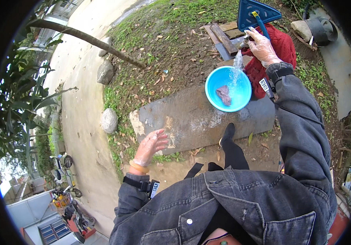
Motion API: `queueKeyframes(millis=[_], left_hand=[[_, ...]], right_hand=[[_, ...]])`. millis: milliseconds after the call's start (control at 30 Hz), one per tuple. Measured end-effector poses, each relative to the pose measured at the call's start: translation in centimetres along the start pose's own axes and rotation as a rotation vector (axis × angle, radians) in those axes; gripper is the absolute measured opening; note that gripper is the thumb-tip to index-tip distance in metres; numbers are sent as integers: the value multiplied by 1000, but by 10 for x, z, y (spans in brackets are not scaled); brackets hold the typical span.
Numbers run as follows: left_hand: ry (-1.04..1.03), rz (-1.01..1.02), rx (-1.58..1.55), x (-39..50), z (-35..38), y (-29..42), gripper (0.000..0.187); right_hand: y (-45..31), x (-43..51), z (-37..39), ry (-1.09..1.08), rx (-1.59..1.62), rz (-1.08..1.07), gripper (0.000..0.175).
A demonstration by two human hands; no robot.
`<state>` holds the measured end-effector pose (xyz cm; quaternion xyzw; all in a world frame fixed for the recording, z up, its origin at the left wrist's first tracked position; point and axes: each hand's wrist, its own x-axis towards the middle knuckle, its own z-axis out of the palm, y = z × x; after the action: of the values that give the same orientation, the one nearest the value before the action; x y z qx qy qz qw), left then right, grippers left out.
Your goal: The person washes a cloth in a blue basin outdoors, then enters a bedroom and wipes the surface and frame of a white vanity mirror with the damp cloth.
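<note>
My right hand [262, 47], in a clear plastic glove, is at a metal tap [243, 43], fingers around its top. Water [238, 61] runs from the spout into a light-blue plastic basin [209, 92]. A wet mauve cloth [223, 95] lies crumpled inside the basin. Just behind my right hand is a blue triangular mop head [248, 23] with a yellow and blue handle joint. Red knitted fabric [285, 46] hangs beside the tap, partly hidden by my hand and sleeve. My left hand [151, 145], also gloved, is held in the air with nothing in it, fingers slightly apart.
The basin stands on a wet stone slab [181, 119]. Wooden planks [223, 38] are stacked by the tap. Rocks [109, 120] line the grassy soil on the left, where a slanting tree trunk [92, 43] crosses. At the upper right lies a black bucket [317, 30].
</note>
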<state>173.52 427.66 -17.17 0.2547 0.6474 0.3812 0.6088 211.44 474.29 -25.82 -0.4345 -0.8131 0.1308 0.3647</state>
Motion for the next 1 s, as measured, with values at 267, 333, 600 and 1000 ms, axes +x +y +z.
queueKeyframes(millis=[267, 333, 600, 1000], left_hand=[[53, 108, -147, -160, -77, -155, 67], [117, 93, -193, -204, -94, -179, 68], [394, 128, -296, -288, -127, -234, 66], [444, -38, -380, -220, -23, -201, 64]], right_hand=[[-88, -164, -57, -129, -54, 410, 44], [-109, -175, -69, -148, -60, 430, 45], [-119, -129, -70, -197, -248, 325, 46], [16, -1, 7, -262, -423, 177, 54]])
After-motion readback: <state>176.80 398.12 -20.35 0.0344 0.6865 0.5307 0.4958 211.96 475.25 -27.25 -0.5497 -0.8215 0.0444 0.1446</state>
